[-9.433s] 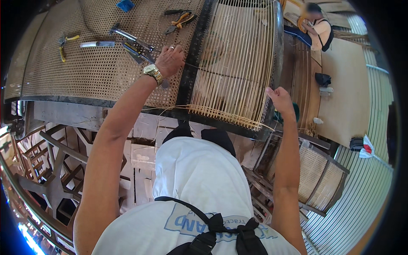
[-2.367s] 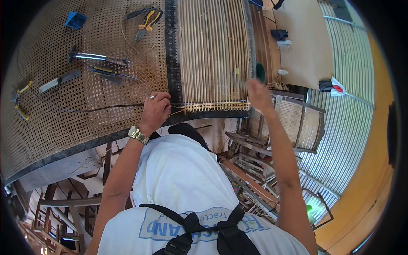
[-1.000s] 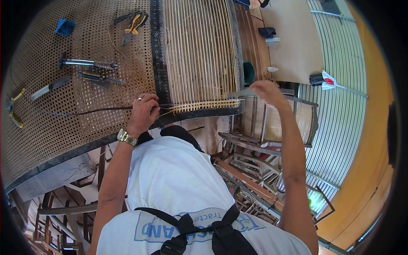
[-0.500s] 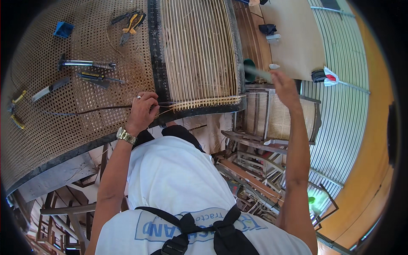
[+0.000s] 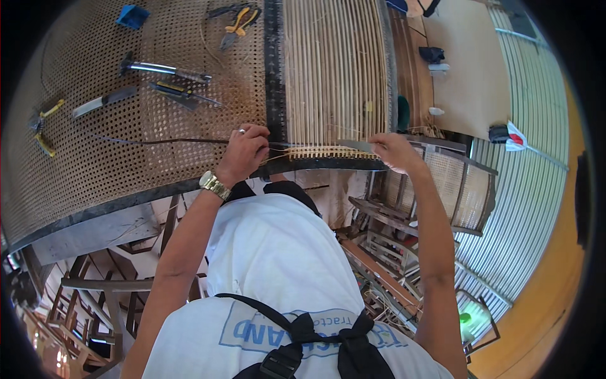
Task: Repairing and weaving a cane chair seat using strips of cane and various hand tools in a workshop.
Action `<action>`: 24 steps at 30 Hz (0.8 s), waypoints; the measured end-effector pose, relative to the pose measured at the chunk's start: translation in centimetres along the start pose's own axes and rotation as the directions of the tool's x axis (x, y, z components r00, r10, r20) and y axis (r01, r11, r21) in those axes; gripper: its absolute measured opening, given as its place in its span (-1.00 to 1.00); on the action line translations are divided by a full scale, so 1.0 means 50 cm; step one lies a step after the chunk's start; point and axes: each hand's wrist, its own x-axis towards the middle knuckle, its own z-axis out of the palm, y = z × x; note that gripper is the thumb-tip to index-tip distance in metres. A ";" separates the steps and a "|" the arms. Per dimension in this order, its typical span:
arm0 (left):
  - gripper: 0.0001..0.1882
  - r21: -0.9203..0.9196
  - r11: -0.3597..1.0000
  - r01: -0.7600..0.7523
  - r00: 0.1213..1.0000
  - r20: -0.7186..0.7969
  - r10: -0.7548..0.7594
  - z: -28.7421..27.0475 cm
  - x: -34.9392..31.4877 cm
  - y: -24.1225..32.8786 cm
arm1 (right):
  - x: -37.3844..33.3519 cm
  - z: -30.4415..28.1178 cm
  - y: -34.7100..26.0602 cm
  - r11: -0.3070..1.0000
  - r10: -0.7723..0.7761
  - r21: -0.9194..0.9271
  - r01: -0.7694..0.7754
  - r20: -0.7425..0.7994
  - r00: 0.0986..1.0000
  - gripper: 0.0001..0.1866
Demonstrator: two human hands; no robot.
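Note:
My left hand (image 5: 246,151), with a watch on its wrist, rests at the left side of the slatted panel, fingers pinched on a long dark strip (image 5: 183,140). The strip trails left over woven cane, and its thin end reaches right towards the panel. My right hand (image 5: 398,153) is closed on a thin, flat grey tool (image 5: 355,144), which points left and lies low over the cane strands (image 5: 334,82). A narrow band of pale cane weave (image 5: 328,152) crosses the strands along the near edge, just below the tool. The tool's exact kind cannot be made out.
On the woven cane sheet (image 5: 82,170) at left lie a hammer (image 5: 164,69), a knife (image 5: 104,101), a screwdriver (image 5: 186,93), yellow-handled pliers (image 5: 238,28) and a blue object (image 5: 132,16). A cane-panelled chair (image 5: 442,183) and wooden frames stand at lower right.
My right hand has come down and left from its raised place, bringing the flat tool over the strands near the woven band. The view has shifted; my left hand keeps its place by the panel.

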 end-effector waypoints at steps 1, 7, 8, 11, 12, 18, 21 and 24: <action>-0.92 0.008 1.000 0.015 1.000 -0.003 -0.015 0.000 -0.001 -0.002 | 0.004 0.004 -0.008 0.999 -0.036 -0.001 0.037 0.224 0.974 -0.69; -0.92 0.008 1.000 0.024 0.999 0.022 -0.024 -0.008 -0.006 0.000 | 0.024 0.038 -0.112 0.864 0.476 0.333 -0.377 -0.298 0.827 -0.71; -0.92 -0.001 1.000 0.009 1.000 0.018 -0.009 -0.003 -0.004 -0.003 | 0.014 0.075 -0.059 0.971 0.207 0.132 -0.201 -0.032 0.978 -0.71; -0.92 0.000 1.000 0.007 1.000 0.009 -0.007 -0.004 -0.005 -0.007 | 0.034 0.066 -0.062 1.000 -0.022 -0.007 0.025 0.254 0.967 -0.69; -0.93 0.007 1.000 0.008 1.000 0.013 -0.008 -0.008 -0.012 -0.007 | 0.040 0.056 -0.090 0.985 0.120 0.114 -0.129 0.084 0.989 -0.69; -0.95 0.012 0.999 0.033 0.998 0.059 -0.034 -0.011 -0.007 0.003 | 0.020 0.143 -0.116 0.998 0.008 0.053 -0.029 0.349 0.937 -0.68; -0.93 0.087 0.996 0.007 0.997 0.070 -0.013 -0.013 -0.001 0.005 | 0.056 0.083 -0.122 0.937 0.270 0.197 -0.289 0.117 0.956 -0.68; -0.91 0.206 0.978 -0.018 0.998 0.067 0.004 -0.011 -0.007 0.020 | 0.047 0.137 -0.128 0.917 0.282 0.289 -0.275 0.018 0.959 -0.70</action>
